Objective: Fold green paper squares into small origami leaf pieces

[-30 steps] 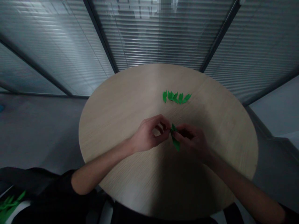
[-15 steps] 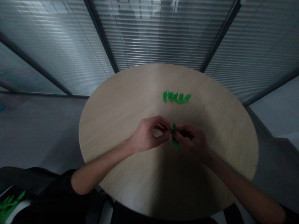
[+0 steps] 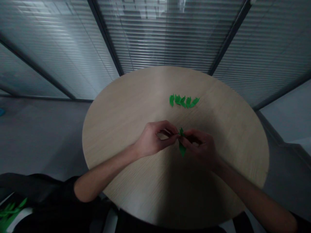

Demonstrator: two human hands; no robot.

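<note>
A green leaf (image 3: 182, 149) hangs between my two hands above the table, its broad end pointing down toward me and a smaller tip showing above the fingers. My right hand (image 3: 200, 145) pinches it between thumb and fingers. From the other side my left hand (image 3: 156, 137) is closed in a pinch, its fingertips touching the same leaf near its middle. The exact part under the fingertips is hidden. Beyond the hands, several green leaves (image 3: 188, 102) lie side by side in a short row on the table.
The round wooden table (image 3: 116, 113) stands close to a glass partition with blinds (image 3: 165, 48). At the lower left, more green foliage (image 3: 12, 212) shows beside my dark sleeve. A small blue thing (image 3: 2, 112) lies on the floor at far left.
My left thumb and fingers have shifted slightly and close more tightly at the leaf. The row of leaves stays the same.
</note>
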